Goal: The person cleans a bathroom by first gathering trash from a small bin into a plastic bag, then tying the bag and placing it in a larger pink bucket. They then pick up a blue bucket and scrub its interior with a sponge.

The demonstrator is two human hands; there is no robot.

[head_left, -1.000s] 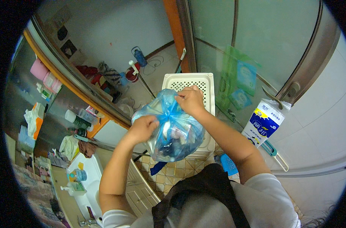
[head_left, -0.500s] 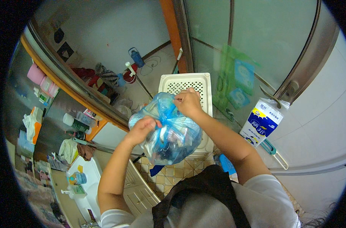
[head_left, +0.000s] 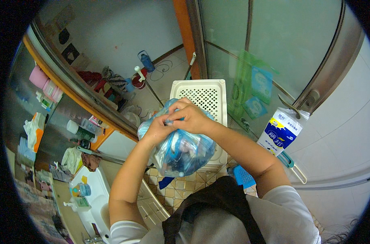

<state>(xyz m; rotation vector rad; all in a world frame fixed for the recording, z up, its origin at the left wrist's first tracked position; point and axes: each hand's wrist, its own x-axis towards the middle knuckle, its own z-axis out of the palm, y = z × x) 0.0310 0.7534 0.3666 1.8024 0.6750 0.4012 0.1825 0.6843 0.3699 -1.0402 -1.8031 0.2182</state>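
Clearly, from the left, a white sink [head_left: 98, 189] comes first, then the left hand [head_left: 158, 129] pinching the gathered top of a blue bag [head_left: 185, 157] (see-through and bulging), which overlaps a white rack [head_left: 217, 99]; the right hand [head_left: 189, 117] grips that top too, fingers meeting; rightmost hangs a tissue pack [head_left: 279, 132].

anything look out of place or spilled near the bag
One thing: a dark blue cloth-like item lies loose on the tiled floor, just below the blue bag in the picture, as if dropped. I see no spill.
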